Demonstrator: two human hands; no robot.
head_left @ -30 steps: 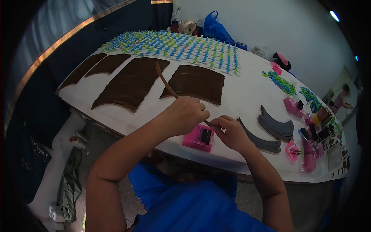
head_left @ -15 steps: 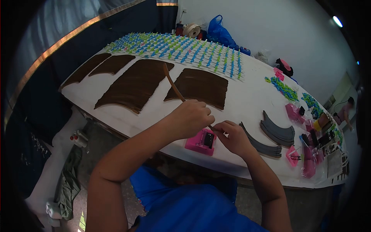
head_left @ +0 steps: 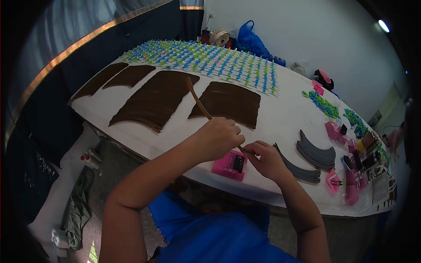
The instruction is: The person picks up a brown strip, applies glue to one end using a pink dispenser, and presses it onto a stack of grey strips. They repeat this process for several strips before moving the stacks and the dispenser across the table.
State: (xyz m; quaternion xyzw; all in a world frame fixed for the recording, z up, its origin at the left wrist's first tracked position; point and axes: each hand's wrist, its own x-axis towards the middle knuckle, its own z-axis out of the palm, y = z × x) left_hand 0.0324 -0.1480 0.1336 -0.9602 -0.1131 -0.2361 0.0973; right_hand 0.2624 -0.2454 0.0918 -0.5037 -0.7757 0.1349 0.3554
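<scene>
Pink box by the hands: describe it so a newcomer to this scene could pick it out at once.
On the long white table, find the near edge, where the left hand holds a thin brown strip. The pink box lies between that hand and the right hand. Unlike the pink packets at the far right end, it has a dark rectangle on top.

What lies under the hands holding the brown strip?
A pink box with a dark middle, on the white table, below the left hand and beside the right hand. Its far corner is covered.
</scene>
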